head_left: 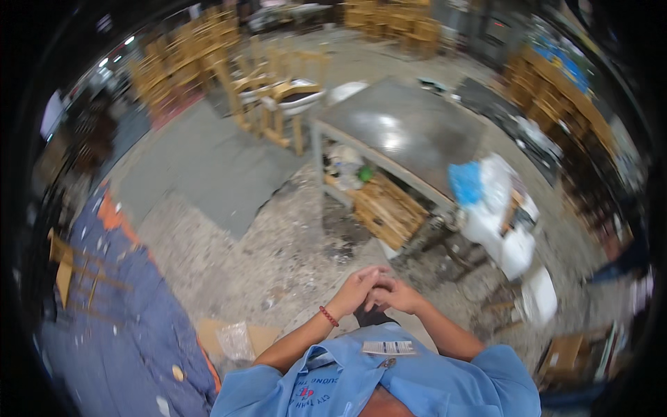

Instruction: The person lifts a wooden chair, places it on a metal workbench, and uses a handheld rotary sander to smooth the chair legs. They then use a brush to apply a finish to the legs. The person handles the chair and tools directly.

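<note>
Workshop with speckled concrete floor [278, 257], steel table [403, 128] ahead, stacked wooden chairs [187, 62] beyond; left hand [356, 287] and right hand [393, 295] clasped together, empty, fingers interlaced, pointing forward over the floor, red bracelet [328, 316] on left wrist.

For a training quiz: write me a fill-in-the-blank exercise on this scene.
1. The left hand and right hand are ____ together, holding nothing.
2. The left wrist wears a ____ bead bracelet.
3. The metal table has a ____ crate beneath it.
4. The person's shirt is ____.

Missing words: clasped; red; wooden; blue
</note>
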Demonstrator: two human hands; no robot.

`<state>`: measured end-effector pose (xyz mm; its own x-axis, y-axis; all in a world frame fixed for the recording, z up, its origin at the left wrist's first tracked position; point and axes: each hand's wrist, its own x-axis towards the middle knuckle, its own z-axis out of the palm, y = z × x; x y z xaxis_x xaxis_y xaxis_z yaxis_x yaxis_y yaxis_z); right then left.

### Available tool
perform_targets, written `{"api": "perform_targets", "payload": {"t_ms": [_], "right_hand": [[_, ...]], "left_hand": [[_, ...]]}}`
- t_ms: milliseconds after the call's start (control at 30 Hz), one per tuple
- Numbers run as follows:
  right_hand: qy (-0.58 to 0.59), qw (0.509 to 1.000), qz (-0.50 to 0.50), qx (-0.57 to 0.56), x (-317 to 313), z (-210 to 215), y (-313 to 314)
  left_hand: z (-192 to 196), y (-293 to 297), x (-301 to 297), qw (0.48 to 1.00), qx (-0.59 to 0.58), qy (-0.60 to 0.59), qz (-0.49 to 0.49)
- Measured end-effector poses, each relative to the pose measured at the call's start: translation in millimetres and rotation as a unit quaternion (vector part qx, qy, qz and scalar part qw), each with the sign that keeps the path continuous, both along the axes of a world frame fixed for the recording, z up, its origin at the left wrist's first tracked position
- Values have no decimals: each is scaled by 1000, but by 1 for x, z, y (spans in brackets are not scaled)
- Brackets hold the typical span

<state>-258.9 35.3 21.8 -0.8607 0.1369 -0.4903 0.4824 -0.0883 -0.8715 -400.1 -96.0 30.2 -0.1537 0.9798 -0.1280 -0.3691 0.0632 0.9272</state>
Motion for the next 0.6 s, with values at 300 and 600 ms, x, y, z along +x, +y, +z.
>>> {"api": "perform_targets", "payload": {"t_ms": [300, 600], "right_hand": [[251, 929, 120, -244, -215, 23, 78], [167, 879, 380, -233, -415, 78, 107]], "left_hand": [[-35, 29, -172, 987, -152, -8, -41], [-25, 65, -314, 998, -29, 50, 22]]}}
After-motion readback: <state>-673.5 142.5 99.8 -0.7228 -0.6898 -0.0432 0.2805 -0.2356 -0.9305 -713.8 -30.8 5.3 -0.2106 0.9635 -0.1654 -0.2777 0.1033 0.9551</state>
